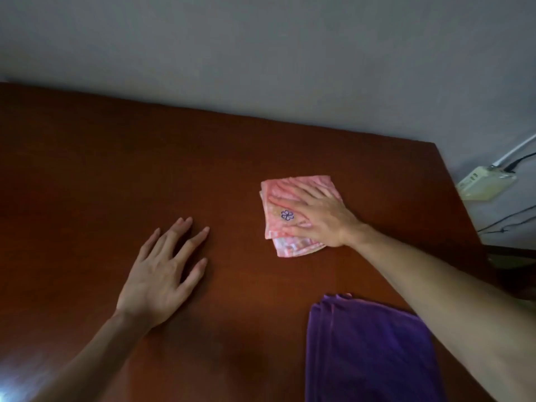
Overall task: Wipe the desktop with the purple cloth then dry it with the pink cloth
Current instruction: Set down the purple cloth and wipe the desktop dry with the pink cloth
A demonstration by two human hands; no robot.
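A folded pink cloth with a small purple flower mark lies on the brown wooden desktop, right of centre. My right hand presses flat on top of it, fingers spread and pointing left. My left hand rests palm down on the bare wood to the left, fingers apart, holding nothing. A folded purple cloth lies at the near right, partly under my right forearm.
A grey wall runs behind the desk's far edge. Off the desk's right edge, a pale power adapter with white and black cables sits against the wall. A bright glare spot shows at the near left corner.
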